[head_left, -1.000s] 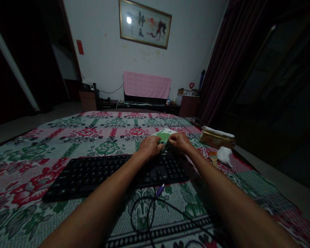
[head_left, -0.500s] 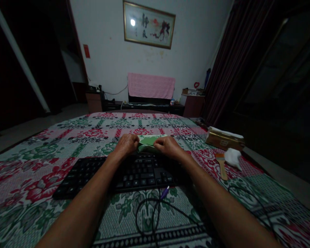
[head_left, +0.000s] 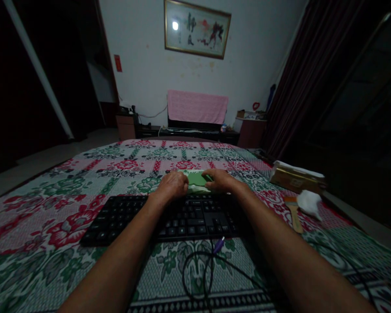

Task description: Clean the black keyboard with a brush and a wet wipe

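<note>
A green-and-white packet of wipes [head_left: 197,179] lies just beyond the far edge of a black keyboard [head_left: 190,221]. At the packet's left end is my left hand [head_left: 174,183], its fingers curled closed against it. My right hand [head_left: 217,180] grips the opposite end between thumb and fingers. Both forearms reach over the keyboard and cover parts of it. In front of the keyboard, its black cable [head_left: 195,254] lies in loops, with a purple USB plug [head_left: 218,246] beside it.
To the right lie a wooden-handled brush [head_left: 294,215], a crumpled white tissue [head_left: 309,203] and a gold tissue box [head_left: 296,177]. A patterned cloth [head_left: 68,208] covers the table. Behind it, a pink towel [head_left: 197,106] hangs over a screen by the wall.
The packet's top looks flatter now, and my right fingers have shifted to its right end. My left hand still holds its left side. The whole scene has moved slightly right in view.
</note>
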Demonstrator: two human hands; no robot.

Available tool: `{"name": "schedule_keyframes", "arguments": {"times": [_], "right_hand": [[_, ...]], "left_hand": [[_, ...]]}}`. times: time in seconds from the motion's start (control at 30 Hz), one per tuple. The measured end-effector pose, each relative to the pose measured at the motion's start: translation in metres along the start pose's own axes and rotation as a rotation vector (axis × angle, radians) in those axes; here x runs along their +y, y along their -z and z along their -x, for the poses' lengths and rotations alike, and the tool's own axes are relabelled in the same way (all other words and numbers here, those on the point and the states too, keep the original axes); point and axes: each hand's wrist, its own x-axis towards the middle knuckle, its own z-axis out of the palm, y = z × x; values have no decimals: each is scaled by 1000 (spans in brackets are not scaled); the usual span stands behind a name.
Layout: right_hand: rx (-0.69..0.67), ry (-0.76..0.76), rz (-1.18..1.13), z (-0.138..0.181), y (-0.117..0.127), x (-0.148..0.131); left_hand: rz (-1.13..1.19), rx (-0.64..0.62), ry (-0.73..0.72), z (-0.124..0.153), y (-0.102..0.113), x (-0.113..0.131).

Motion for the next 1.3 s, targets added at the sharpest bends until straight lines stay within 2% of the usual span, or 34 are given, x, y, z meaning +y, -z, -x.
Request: {"name": "schedule_keyframes", "arguments": {"times": [0.1,0.2,0.47,0.67,0.83,0.9,1.03,1.1,1.2,1.3], "right_hand": [[-16,112,-13,-3,-3,5],[-14,160,-24,-4,-5,8],[-27,127,-94,4,-3,5],[-35,142,-157,5,-2,4],[40,152,-186,0,-4,2],[88,67,-203,-4,-3,-1],[285,-316,-221,-18,-3,-7],[394,-431,-233,-26,-4,-11],[524,-500,-237,-35,-6,-16],[564,-501,-258,-40,-5,-14]], "left_hand": [[18,4,-21,0,-3,2],[31,-23,-40,0,-4,5],[-20,-101,-116,1,-4,1],[13,-95,-62,2,-7,7],[-37,-100,-49,4,-8,11],[-34,-112,-49,3,-9,10],[-37,-114,-56,1,-11,7],[-42,-126,-64,1,-11,5],[-33,-135,-74,0,-10,4],[-16,-135,-73,1,-9,4]]}}
